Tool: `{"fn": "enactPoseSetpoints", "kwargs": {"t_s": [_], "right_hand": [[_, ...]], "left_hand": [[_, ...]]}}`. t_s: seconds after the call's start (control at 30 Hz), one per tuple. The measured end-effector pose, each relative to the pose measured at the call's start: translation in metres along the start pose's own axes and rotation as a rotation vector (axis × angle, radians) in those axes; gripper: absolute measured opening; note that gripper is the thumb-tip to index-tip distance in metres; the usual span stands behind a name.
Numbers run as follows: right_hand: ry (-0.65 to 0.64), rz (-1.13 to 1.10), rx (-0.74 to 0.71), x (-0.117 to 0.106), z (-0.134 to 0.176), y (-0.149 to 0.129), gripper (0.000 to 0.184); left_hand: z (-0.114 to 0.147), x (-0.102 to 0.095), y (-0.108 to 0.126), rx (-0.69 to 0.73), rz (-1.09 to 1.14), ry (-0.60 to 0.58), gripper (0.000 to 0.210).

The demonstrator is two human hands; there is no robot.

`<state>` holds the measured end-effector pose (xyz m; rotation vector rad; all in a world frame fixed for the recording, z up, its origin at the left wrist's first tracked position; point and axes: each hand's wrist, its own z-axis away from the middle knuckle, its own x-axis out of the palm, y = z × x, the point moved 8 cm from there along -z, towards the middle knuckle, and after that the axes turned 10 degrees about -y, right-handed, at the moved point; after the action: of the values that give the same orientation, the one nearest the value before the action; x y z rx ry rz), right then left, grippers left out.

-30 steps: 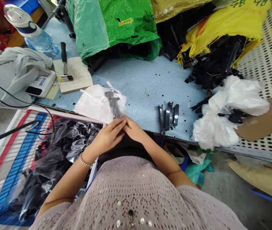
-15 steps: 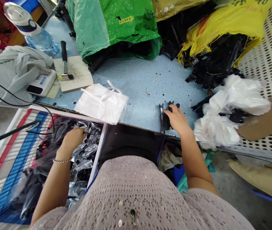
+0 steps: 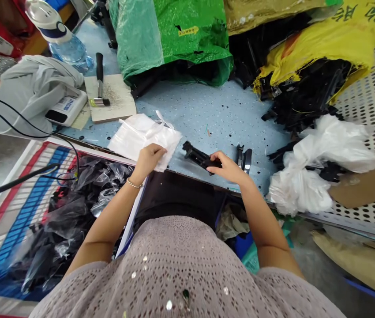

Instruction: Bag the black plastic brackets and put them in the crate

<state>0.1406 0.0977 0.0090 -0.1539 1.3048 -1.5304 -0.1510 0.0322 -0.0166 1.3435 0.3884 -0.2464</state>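
My right hand [image 3: 225,167] grips one end of a long black plastic part [image 3: 197,155], tilted above the front of the blue table. Just right of that hand, more black plastic parts [image 3: 244,158] stand on the tabletop. My left hand [image 3: 150,160] is closed in a pinch at the front edge of a stack of white plastic bags [image 3: 137,134]. Its fingertips touch the bags; whether one bag or several are between them I cannot make out.
A bin [image 3: 88,154] of bagged black parts stands at lower left. A brush [image 3: 99,81] rests on a board [image 3: 121,97]. Green [image 3: 194,39] and yellow [image 3: 326,44] sacks with black parts lie at the back. Crumpled white plastic [image 3: 306,176] lies to the right.
My left hand has left the bin and come right to the stack of bags. My right hand has picked up one black plastic part and brought it left.
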Motion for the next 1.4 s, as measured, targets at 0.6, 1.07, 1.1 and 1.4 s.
{"fn": "enactPoseSetpoints", "kwargs": {"t_s": [0.6,1.07,1.1,1.4], "right_hand": [[-0.301,-1.261,-0.121,0.108,-0.087,-0.08,0.044],[-0.258,-1.251,-0.137,0.108,-0.088,-0.072,0.043],[-0.256,-1.251,-0.134,0.108,-0.087,-0.073,0.043],[-0.263,-1.236,-0.114,0.109,-0.09,-0.078,0.042]], "left_hand": [[0.004,-0.007,-0.014,-0.026,0.674,0.106,0.036],[0.006,-0.012,-0.011,0.058,0.531,0.11,0.042],[0.006,-0.012,-0.011,0.046,0.527,0.121,0.041],[0.004,-0.015,-0.019,-0.027,0.721,0.099,0.048]]}}
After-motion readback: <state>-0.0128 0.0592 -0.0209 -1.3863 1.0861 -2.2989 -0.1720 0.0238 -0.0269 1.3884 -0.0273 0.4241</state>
